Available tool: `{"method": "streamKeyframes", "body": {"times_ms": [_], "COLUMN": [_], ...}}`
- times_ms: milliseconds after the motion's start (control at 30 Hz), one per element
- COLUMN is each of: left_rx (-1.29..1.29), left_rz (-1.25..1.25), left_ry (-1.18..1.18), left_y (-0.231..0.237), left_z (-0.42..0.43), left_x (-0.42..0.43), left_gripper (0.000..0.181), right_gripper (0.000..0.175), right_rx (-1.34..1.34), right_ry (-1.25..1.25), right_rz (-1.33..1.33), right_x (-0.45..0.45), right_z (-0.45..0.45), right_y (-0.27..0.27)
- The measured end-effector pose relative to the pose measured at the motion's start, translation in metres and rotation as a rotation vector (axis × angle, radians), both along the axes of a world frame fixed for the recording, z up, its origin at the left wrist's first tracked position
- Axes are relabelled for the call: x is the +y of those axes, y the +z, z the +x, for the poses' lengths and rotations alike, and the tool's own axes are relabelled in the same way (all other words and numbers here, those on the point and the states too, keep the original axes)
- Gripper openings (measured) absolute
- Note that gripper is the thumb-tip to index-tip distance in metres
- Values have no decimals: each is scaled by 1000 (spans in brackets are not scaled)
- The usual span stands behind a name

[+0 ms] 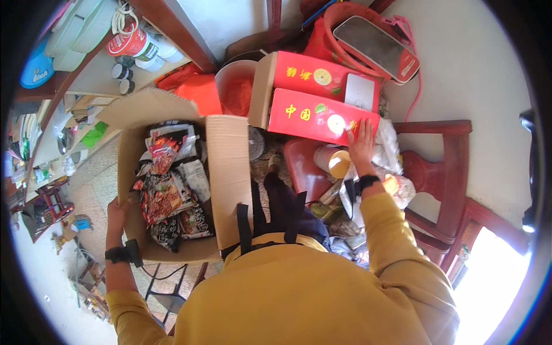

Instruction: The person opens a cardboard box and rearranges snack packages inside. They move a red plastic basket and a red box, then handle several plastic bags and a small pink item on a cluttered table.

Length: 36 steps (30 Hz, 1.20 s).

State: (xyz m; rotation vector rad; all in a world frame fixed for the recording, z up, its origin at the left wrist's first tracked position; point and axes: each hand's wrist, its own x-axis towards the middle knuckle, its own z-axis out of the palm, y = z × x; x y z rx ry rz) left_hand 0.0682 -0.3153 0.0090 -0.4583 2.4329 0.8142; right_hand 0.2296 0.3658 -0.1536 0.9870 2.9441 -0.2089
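An open cardboard box (228, 172) is at my left side, its flaps spread. Several printed plastic food packets (166, 196), mostly black and red, lie inside it. My left hand (118, 213) grips the box by its outer left wall, with some fingers hidden behind the cardboard. Ahead on the right are the red printed panels of a second carton (310, 114), which bear yellow writing and pictures of fruit. My right hand (363, 140) rests on the near panel's right end, fingers spread, grasping nothing.
Below the red carton are a red stool (302, 170) and a yellow-lined paper tub (336, 161). Plastic bags and wrappers (349, 233) crowd beside a wooden chair (431, 181). A red bucket (330, 34) stands behind. Shelves with tubs and jars (133, 47) line the left.
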Motion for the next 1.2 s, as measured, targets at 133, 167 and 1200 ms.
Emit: {"method": "streamKeyframes", "body": {"times_ms": [133,167,1200], "left_rx": [39,67,96], "left_rz": [145,180,173], "left_ry": [-46,-87,-1734], "left_y": [17,21,0], "left_z": [-52,-64,-211], "left_x": [39,50,643], "left_gripper": [19,19,26], "right_gripper": [62,61,65], "right_rx": [96,34,72], "right_ry": [67,45,33], "right_rz": [178,159,-37], "right_x": [16,19,47], "right_z": [-29,-32,56], "right_y": [-17,-15,-15]}}
